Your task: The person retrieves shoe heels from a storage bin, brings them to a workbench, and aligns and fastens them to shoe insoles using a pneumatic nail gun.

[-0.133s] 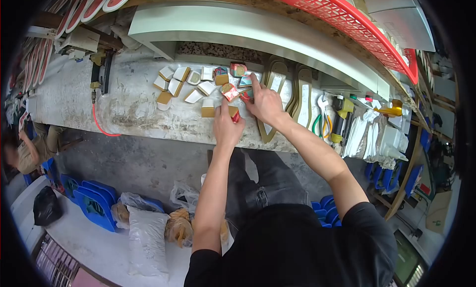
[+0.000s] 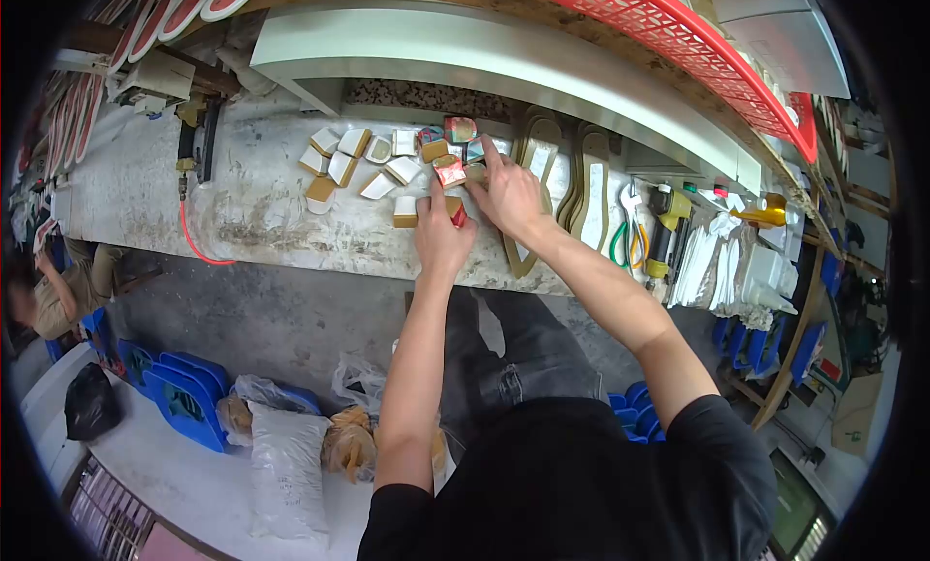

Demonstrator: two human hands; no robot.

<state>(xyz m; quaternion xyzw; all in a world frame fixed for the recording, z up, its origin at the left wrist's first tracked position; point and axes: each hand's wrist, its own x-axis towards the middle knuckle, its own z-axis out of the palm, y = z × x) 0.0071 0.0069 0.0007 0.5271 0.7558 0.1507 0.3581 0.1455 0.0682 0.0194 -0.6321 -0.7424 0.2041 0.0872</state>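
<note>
My left hand [image 2: 446, 239] lies low over the bench, its index finger stretched toward a red-and-white heel block [image 2: 451, 172]. Close to its thumb is a block with a red side [image 2: 455, 212], partly covered by the hand. With fingers spread, my right hand [image 2: 510, 193] reaches in from the other side, its index finger at a bluish block [image 2: 474, 152]. Its thumb is by a tan-faced block [image 2: 476, 174]. Just beyond sits another red patterned block [image 2: 460, 129]. Several white and tan heel blocks [image 2: 343, 169] are scattered to the left.
Long tan-edged sole pieces [image 2: 589, 183] lie right of my hands, then pliers [image 2: 632, 212]. A white shelf [image 2: 465, 52] spans the bench's back, with a red basket [image 2: 678, 47] above. At left is an air tool [image 2: 186, 144] with a red hose. Another person [image 2: 63, 295] is at far left.
The red blocks between my hands have shifted and turned slightly, now showing more tan. My right hand has moved slightly left and up; my left hand's fingertips have edged leftward.
</note>
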